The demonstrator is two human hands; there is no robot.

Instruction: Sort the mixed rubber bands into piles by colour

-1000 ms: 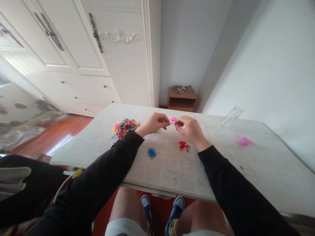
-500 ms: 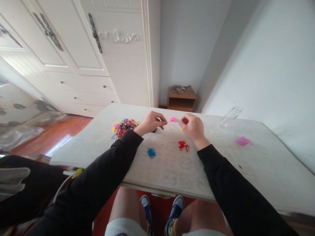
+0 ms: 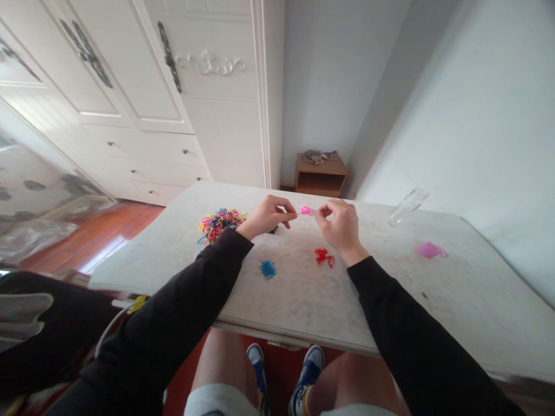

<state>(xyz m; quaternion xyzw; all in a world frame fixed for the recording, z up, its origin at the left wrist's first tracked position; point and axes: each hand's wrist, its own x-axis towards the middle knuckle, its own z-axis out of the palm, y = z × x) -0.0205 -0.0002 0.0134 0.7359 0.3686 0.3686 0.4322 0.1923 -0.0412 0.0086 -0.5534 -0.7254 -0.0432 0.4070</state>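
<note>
My left hand (image 3: 273, 216) and my right hand (image 3: 340, 224) are raised over the far middle of the table. Between their pinched fingertips a thin rubber band (image 3: 302, 214) is stretched out; its exact colour is hard to tell. Just behind it lies a small pink pile of bands (image 3: 306, 210). A large heap of mixed-colour rubber bands (image 3: 219, 224) sits left of my left hand, with something dark partly hidden under that hand. Nearer to me are a blue pile (image 3: 267, 268) and a red pile (image 3: 324, 257). A bit of yellow shows beside my right hand, mostly covered by it.
On the right of the white table (image 3: 299, 306) are a clear glass or plastic container (image 3: 408, 207), a pink pouch-like item (image 3: 430, 250) and a small dark speck (image 3: 424, 295). A wardrobe (image 3: 225, 127) and a small wooden stand (image 3: 321, 167) are beyond the table.
Both hands stay nearly in place with the band stretched between them. The whole view has shifted very slightly. The dark speck at right looks turned.
</note>
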